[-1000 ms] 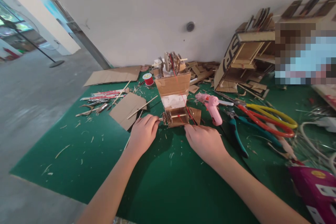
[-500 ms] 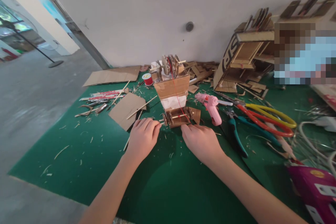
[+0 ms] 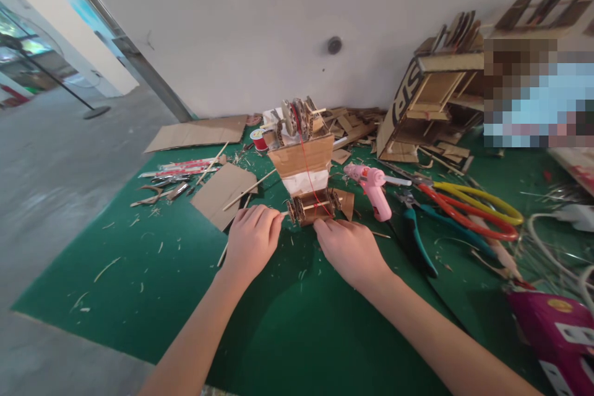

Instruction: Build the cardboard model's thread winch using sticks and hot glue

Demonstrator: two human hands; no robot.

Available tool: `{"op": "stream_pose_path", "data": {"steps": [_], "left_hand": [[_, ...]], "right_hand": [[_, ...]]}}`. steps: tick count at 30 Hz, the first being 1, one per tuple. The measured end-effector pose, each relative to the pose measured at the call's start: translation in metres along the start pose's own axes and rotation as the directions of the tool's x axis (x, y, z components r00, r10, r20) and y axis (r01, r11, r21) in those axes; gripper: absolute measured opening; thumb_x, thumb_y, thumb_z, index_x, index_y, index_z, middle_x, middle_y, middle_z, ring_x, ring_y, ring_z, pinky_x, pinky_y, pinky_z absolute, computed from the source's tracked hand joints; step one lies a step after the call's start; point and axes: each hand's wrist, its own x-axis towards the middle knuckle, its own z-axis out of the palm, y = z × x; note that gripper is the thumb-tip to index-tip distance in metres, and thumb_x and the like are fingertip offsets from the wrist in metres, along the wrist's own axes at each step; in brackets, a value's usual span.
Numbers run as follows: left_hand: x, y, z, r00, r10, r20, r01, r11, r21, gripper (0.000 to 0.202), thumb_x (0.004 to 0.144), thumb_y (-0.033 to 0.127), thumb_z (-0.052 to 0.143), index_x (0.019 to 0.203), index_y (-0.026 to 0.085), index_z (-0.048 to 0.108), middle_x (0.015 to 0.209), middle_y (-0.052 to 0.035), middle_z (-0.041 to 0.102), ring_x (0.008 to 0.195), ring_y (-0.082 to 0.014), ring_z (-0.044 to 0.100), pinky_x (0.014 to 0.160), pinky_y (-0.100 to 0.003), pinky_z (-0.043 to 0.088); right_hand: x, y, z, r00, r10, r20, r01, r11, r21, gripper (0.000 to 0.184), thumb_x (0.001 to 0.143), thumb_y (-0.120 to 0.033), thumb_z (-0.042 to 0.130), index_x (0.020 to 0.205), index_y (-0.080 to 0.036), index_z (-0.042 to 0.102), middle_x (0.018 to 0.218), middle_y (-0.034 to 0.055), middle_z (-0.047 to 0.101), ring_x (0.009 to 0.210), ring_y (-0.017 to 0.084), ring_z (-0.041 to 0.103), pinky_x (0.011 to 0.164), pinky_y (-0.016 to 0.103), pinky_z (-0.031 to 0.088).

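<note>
A small cardboard model [image 3: 306, 158] stands on the green mat [image 3: 297, 322], with wheels on top, a red thread [image 3: 307, 167] running down its front and a spool [image 3: 312, 205] on a wooden stick at its base. My left hand [image 3: 253, 241] pinches the left end of that stick. My right hand [image 3: 347, 250] is closed at the spool's lower right, fingertips touching the base.
A pink glue gun [image 3: 374, 189], teal pliers [image 3: 417, 229] and red-yellow shears [image 3: 468, 207] lie to the right. Cardboard sheets [image 3: 223, 189], sticks and a red thread reel [image 3: 258, 138] lie left. A cardboard box structure [image 3: 431, 111] stands by the wall. A purple box [image 3: 557, 334] sits at the bottom right.
The model has leaned and shifted slightly left. My right hand has moved left along the base; my left hand has stayed at the stick end.
</note>
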Motion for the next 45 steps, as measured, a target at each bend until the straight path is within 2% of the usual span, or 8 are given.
{"op": "stream_pose_path", "data": {"steps": [5, 10, 15, 23, 37, 45], "left_hand": [[0.001, 0.0, 0.001, 0.999, -0.015, -0.03, 0.015, 1.0, -0.004, 0.01, 0.093, 0.02, 0.048, 0.087, 0.018, 0.056, 0.079, -0.0028, 0.063, 0.075, -0.0169, 0.059, 0.073, -0.031, 0.045], [0.001, -0.002, 0.003, 0.99, -0.099, -0.098, 0.093, 0.993, -0.068, 0.011, 0.092, 0.024, 0.052, 0.101, 0.018, 0.054, 0.084, -0.0038, 0.062, 0.076, -0.016, 0.06, 0.071, -0.029, 0.047], [0.001, -0.005, 0.006, 0.996, -0.056, -0.065, 0.046, 0.989, -0.144, 0.012, 0.093, 0.016, 0.048, 0.102, 0.02, 0.055, 0.094, -0.0046, 0.062, 0.085, -0.0161, 0.06, 0.077, -0.029, 0.049], [0.002, -0.007, 0.005, 0.998, -0.044, -0.054, 0.031, 0.977, -0.211, 0.016, 0.091, 0.014, 0.048, 0.103, 0.019, 0.057, 0.096, -0.0064, 0.061, 0.089, -0.017, 0.061, 0.082, -0.032, 0.051], [0.008, -0.018, 0.007, 0.999, -0.032, -0.009, 0.03, 0.989, -0.145, 0.016, 0.093, 0.017, 0.047, 0.102, 0.018, 0.06, 0.095, -0.0066, 0.065, 0.086, -0.0176, 0.063, 0.079, -0.033, 0.052], [0.005, -0.019, 0.011, 0.995, -0.019, 0.096, 0.029, 0.994, -0.106, 0.018, 0.095, 0.019, 0.044, 0.098, 0.017, 0.061, 0.093, -0.0062, 0.064, 0.079, -0.0164, 0.063, 0.072, -0.031, 0.051]], "right_hand": [[0.001, -0.001, 0.001, 1.0, 0.008, -0.001, -0.008, 1.0, -0.004, 0.014, 0.08, -0.007, 0.051, 0.072, -0.018, 0.055, 0.067, 0.0003, 0.066, 0.058, 0.014, 0.06, 0.053, 0.03, 0.019], [-0.001, -0.001, 0.005, 0.999, 0.006, -0.035, -0.007, 1.0, -0.012, 0.015, 0.083, -0.009, 0.052, 0.07, -0.018, 0.055, 0.065, -0.0006, 0.065, 0.057, 0.014, 0.06, 0.053, 0.03, 0.019], [-0.003, 0.002, 0.004, 0.997, 0.016, -0.081, -0.019, 0.999, -0.031, 0.019, 0.085, -0.01, 0.049, 0.068, -0.018, 0.055, 0.061, -0.0007, 0.063, 0.055, 0.015, 0.059, 0.053, 0.03, 0.018], [-0.002, 0.002, 0.0, 0.998, 0.039, -0.046, -0.041, 0.999, -0.033, 0.018, 0.083, -0.009, 0.048, 0.068, -0.018, 0.056, 0.06, 0.0011, 0.064, 0.054, 0.014, 0.059, 0.052, 0.03, 0.017], [0.002, 0.0, 0.0, 0.997, 0.067, -0.026, -0.068, 0.997, -0.038, 0.016, 0.082, -0.012, 0.049, 0.07, -0.018, 0.057, 0.061, 0.0014, 0.064, 0.054, 0.015, 0.06, 0.051, 0.029, 0.013], [0.002, 0.0, 0.001, 0.997, 0.07, -0.035, -0.071, 0.997, -0.028, 0.015, 0.082, -0.01, 0.05, 0.07, -0.017, 0.057, 0.06, 0.0013, 0.064, 0.052, 0.014, 0.059, 0.05, 0.029, 0.013]]}}
